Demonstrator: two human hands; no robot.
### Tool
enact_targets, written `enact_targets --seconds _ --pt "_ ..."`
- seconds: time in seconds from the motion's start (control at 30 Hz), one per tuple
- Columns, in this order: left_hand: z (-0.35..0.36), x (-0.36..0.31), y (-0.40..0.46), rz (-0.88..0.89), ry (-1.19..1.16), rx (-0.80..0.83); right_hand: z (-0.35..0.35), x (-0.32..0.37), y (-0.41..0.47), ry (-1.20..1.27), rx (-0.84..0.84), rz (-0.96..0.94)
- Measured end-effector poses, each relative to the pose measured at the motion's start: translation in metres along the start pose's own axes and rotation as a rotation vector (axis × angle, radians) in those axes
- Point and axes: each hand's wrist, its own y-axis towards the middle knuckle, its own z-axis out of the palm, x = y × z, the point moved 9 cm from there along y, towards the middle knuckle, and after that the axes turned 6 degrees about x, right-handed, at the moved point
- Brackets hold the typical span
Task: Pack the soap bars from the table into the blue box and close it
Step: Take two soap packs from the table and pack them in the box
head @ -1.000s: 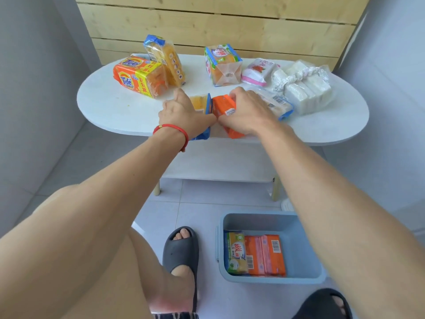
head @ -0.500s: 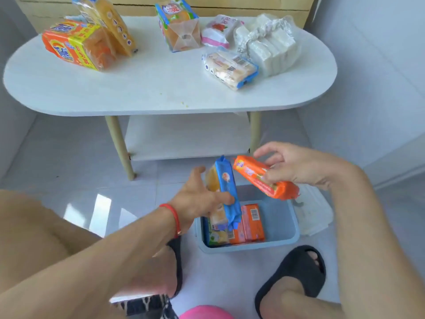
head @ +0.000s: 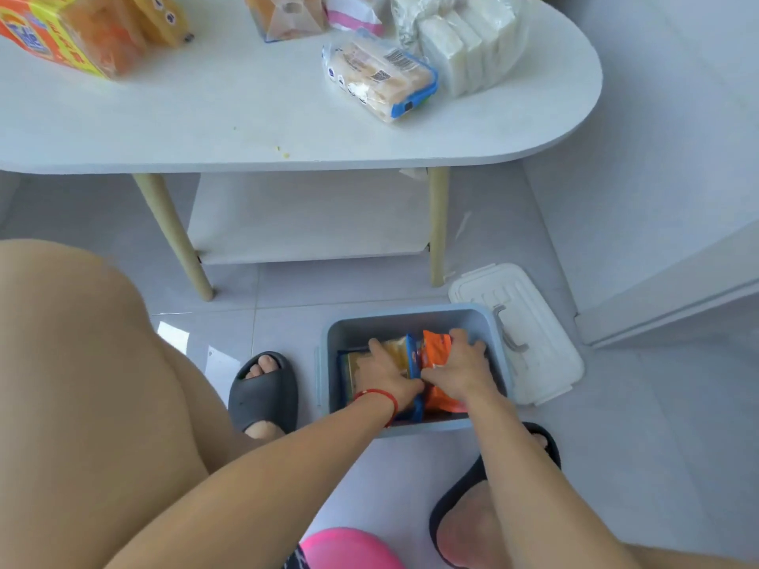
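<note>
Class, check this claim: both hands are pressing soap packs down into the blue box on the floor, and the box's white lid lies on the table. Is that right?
Not quite. The white lid is not on the table; the head view shows it on the floor, just right of the blue box. The rest holds: the left hand and right hand are both on soap packs inside the box.

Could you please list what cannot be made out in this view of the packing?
- Packs already in the blue box: mostly hidden by the left hand and right hand, head view.
- Orange pack: label blurred.
- Tide pack: cut off by the top and left edges.
- White lid: near edge hidden behind the box.
</note>
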Motion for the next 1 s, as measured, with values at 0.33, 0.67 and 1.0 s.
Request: enact_targets --seconds 0.33,0.67,1.0 --pt "0.015 -0.001 0.013 -0.023 0.298 -0.075 0.026 -0.020 0.016 0.100 0.136 -0.039" --pt "0.015 -0.007 0.022 0.292 0.861 0.002 0.042 -0.019 0.030 -0.235 0.319 -0.057" --pt "0.003 0.001 0.040 0.235 0.681 0.268 0.062 0.002 0.039 -0.428 0.314 -0.196"
